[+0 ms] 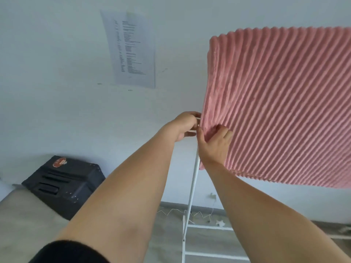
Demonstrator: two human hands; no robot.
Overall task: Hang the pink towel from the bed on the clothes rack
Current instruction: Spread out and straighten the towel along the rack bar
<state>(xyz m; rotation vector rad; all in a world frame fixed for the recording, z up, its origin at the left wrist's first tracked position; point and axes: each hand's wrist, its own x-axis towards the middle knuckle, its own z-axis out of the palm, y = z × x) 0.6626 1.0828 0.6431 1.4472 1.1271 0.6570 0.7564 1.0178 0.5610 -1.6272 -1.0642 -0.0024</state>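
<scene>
We saw the pink towel [275, 103] already draped over the top of the white clothes rack [192, 188], hanging flat and wide. Our 2 hands were at its near edge. Our right hand [215, 143] pinched a fold of the towel with curled fingers. Our left hand [185, 126] was curled at the towel's edge by the rack's bars; we could not tell what it held. We thought only tidying the edge was left.
</scene>
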